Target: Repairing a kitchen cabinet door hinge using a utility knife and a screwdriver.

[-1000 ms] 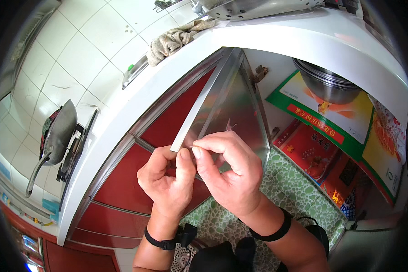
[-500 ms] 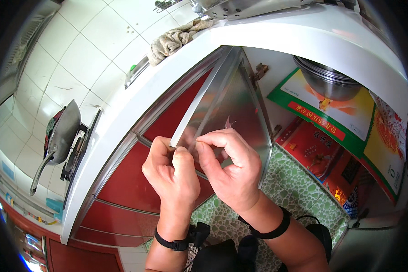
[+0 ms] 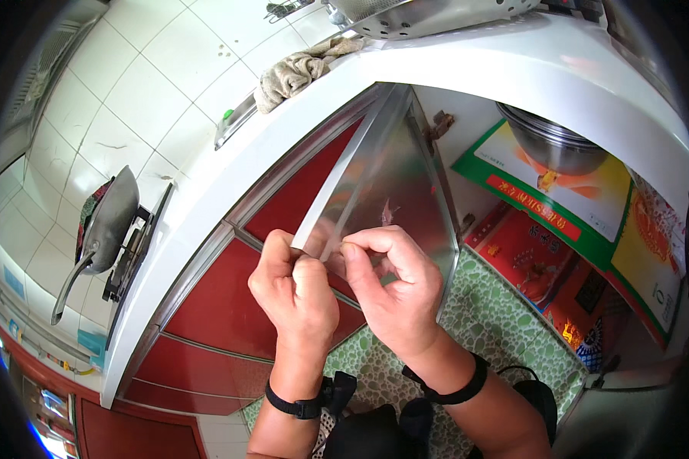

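Note:
My left hand (image 3: 297,294) is closed, thumb against curled fingers, at the near corner of an open cabinet door (image 3: 390,176) with a silvery inner face and a metal frame. Something small and dark shows between its thumb and forefinger, too hidden to name. Just right of it, my right hand (image 3: 400,294) pinches thumb and forefinger together in front of the door's face. Whatever lies in that pinch is too small to make out. A small gap separates the two hands' fingertips. Black bands circle both wrists.
A metal pot (image 3: 555,145) stands on a printed carton sheet (image 3: 582,199) inside the cabinet, above a red box (image 3: 520,252). A grey cloth (image 3: 295,76) lies on the white countertop (image 3: 452,57). At left a wok (image 3: 115,222) sits on the stove. Green pebble-patterned floor (image 3: 475,321) lies below.
My right fingertips have moved slightly right, widening the gap to the left hand a little. The left hand has shifted slightly right at the door corner. The whole view has shifted a touch.

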### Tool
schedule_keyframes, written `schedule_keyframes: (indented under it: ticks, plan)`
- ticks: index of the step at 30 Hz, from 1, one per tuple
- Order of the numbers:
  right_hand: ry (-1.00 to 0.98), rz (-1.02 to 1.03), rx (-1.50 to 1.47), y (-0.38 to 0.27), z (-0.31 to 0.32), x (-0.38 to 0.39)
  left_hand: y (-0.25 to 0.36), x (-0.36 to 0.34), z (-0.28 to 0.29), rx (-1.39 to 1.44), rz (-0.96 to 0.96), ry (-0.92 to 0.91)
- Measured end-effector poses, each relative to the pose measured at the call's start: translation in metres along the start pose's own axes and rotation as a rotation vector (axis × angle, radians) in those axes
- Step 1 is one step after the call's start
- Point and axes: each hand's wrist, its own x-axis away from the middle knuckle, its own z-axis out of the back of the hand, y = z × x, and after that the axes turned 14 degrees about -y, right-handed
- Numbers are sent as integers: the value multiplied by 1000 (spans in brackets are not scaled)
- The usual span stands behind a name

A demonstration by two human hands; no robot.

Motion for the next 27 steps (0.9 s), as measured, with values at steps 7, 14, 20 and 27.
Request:
schedule_keyframes:
  ticks: [7,14,20,27]
  plan:
    - [32,-23,-70,10,5,5,25,2,-18,69,-60,30]
    - [-1,-44,-43,1,5,4,41,-7,1,-119,88,-53]
    - [28,9,-18,-1,2,-3,36,-11,3,-129,99,-67]
    - [27,49,20,-3,0,-10,20,-5,2,-324,-109,-65]
